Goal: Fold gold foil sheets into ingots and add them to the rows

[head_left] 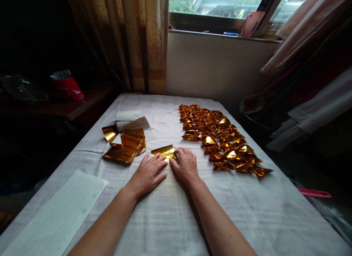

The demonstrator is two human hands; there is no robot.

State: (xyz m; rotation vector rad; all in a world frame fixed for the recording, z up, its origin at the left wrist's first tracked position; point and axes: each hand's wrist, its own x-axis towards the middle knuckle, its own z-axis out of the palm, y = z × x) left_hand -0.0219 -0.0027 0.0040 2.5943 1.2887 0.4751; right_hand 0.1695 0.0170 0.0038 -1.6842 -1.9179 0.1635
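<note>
Gold foil sheet [163,150] lies on white cloth [165,226], just ahead of and between a person's two hands. The left hand [147,174] spreads flat, fingertips reaching the sheet's near edge; the right hand [187,163] curls at its right end, though whether it pinches the foil cannot be told. Ahead and left of the left hand sit loose foil pieces [133,140]; right of the right hand, folded foil shapes [210,141] gather in rows. Ruled paper [57,212] rests left of the left forearm. Far ahead of both hands hangs a patterned curtain [137,39] beside a window [209,4].
</note>
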